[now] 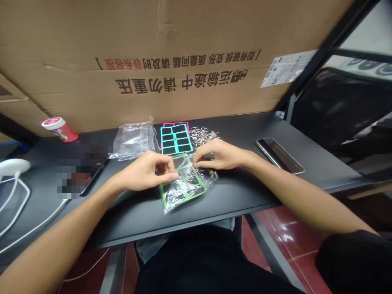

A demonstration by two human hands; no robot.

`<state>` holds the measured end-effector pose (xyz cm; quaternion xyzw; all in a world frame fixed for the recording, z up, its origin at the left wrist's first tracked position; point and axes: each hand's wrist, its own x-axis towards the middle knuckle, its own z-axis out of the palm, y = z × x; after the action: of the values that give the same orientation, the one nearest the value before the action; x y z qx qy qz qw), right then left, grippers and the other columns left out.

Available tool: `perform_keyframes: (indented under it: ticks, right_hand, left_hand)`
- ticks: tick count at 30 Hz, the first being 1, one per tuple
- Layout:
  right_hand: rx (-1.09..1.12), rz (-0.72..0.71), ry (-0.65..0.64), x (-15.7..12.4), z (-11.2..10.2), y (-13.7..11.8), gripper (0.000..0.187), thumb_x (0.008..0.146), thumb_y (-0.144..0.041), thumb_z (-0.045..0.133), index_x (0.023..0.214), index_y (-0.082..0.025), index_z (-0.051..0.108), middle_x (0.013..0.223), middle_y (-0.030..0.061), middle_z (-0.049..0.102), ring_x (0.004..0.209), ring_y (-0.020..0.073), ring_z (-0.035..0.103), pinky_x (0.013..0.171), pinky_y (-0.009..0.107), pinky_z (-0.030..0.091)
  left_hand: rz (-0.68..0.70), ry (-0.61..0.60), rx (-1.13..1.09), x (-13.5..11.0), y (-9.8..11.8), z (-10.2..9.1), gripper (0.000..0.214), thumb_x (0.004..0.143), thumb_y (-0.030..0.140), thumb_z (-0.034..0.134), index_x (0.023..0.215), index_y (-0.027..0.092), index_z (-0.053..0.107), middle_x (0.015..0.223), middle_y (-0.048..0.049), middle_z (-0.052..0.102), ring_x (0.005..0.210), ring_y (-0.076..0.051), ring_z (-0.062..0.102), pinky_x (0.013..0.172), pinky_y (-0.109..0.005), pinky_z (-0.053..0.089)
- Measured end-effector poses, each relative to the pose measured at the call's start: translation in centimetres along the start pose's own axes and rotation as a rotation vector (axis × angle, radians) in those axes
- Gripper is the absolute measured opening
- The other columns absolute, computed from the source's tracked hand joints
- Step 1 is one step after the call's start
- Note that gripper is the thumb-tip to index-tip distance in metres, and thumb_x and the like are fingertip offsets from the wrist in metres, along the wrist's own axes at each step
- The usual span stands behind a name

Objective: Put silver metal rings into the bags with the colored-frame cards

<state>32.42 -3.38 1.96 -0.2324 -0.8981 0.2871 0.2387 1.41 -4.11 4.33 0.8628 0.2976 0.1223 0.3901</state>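
My left hand (153, 170) pinches the left edge of a clear plastic bag (176, 201) between thumb and fingers. Inside the bag shows a green-framed card with dark panels (185, 197). My right hand (222, 154) is closed at the bag's upper side, its fingertips pinching small silver metal rings (190, 177). Whether those rings hang inside the bag or over it, I cannot tell. Just behind the hands lie a turquoise-framed card (176, 139) and, partly under it, a pink-framed card (176, 123). A pile of loose metal rings (202, 135) sits beside them.
Another clear plastic bag (134, 139) lies left of the cards. A red and white tub (60, 129), a dark device with a lit screen (98, 165) and white cables (39, 226) are at left. A phone (279, 155) lies right. Cardboard (183, 36) stands behind the desk.
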Motion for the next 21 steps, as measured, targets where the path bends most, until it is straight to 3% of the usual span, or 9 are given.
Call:
perform_keyframes:
  ticks: [5,8,10,12,14,18,21]
  right_hand:
    - [0.045,0.132,0.3,-0.3,-0.7,0.4,0.025,0.098,-0.044,0.077,0.096,-0.019,0.079,0.093,0.0051,0.081,0.082,0.0204,0.074,0.078,0.034,0.059]
    - [-0.153,0.204,0.538,-0.3,-1.1,1.2,0.021,0.098,-0.041,0.075,0.096,-0.02,0.078,0.094,0.0059,0.081,0.081,0.0211,0.072,0.078,0.036,0.058]
    - [-0.315,0.192,0.625,-0.4,-1.4,1.6,0.016,0.097,-0.035,0.075,0.097,-0.02,0.078,0.094,0.0063,0.08,0.081,0.021,0.07,0.078,0.037,0.056]
    - [-0.328,0.125,0.554,-0.5,-1.6,1.5,0.013,0.097,-0.033,0.075,0.097,-0.02,0.079,0.09,0.0053,0.079,0.077,0.0196,0.069,0.076,0.035,0.056]
    - [-0.208,0.034,0.358,-0.6,-1.4,0.9,0.015,0.099,-0.034,0.077,0.098,-0.02,0.08,0.089,0.0042,0.079,0.076,0.0179,0.07,0.075,0.033,0.057]
    - [-0.023,-0.08,-0.07,-0.1,0.1,-0.4,0.031,0.101,-0.042,0.077,0.124,-0.022,0.081,0.121,0.0081,0.079,0.086,0.0163,0.072,0.081,0.031,0.059]
    - [-0.08,-0.109,-0.207,0.6,1.3,-0.9,0.036,0.106,-0.041,0.072,0.136,-0.022,0.076,0.136,0.0126,0.072,0.105,0.0208,0.072,0.094,0.035,0.058]
  left_hand:
    - [-0.004,0.003,-0.007,-0.1,-0.1,0.0,0.03,0.095,0.045,0.079,0.087,0.017,0.073,0.072,0.0006,0.072,0.061,-0.011,0.061,0.059,-0.021,0.046]
    - [0.001,0.003,-0.006,-0.1,-0.1,0.0,0.031,0.096,0.046,0.078,0.087,0.017,0.073,0.072,0.0006,0.072,0.061,-0.011,0.061,0.059,-0.021,0.046]
    - [0.004,0.005,-0.005,-0.1,-0.1,0.0,0.032,0.097,0.048,0.077,0.088,0.017,0.073,0.073,0.0002,0.073,0.062,-0.011,0.062,0.059,-0.022,0.046]
    - [0.007,0.008,-0.004,-0.1,-0.1,0.0,0.033,0.098,0.049,0.076,0.088,0.017,0.074,0.073,-0.0001,0.073,0.062,-0.012,0.062,0.059,-0.022,0.046]
    - [0.013,0.009,-0.002,-0.1,-0.1,0.0,0.033,0.098,0.049,0.076,0.088,0.017,0.074,0.072,0.0,0.072,0.061,-0.011,0.061,0.059,-0.022,0.046]
    - [0.025,0.009,0.008,0.0,-0.1,0.0,0.032,0.097,0.047,0.077,0.087,0.017,0.073,0.069,0.001,0.07,0.06,-0.01,0.059,0.058,-0.021,0.045]
    - [0.016,0.0,0.01,0.0,-0.1,0.0,0.031,0.097,0.046,0.077,0.087,0.017,0.073,0.069,0.0014,0.07,0.06,-0.01,0.058,0.058,-0.021,0.045]
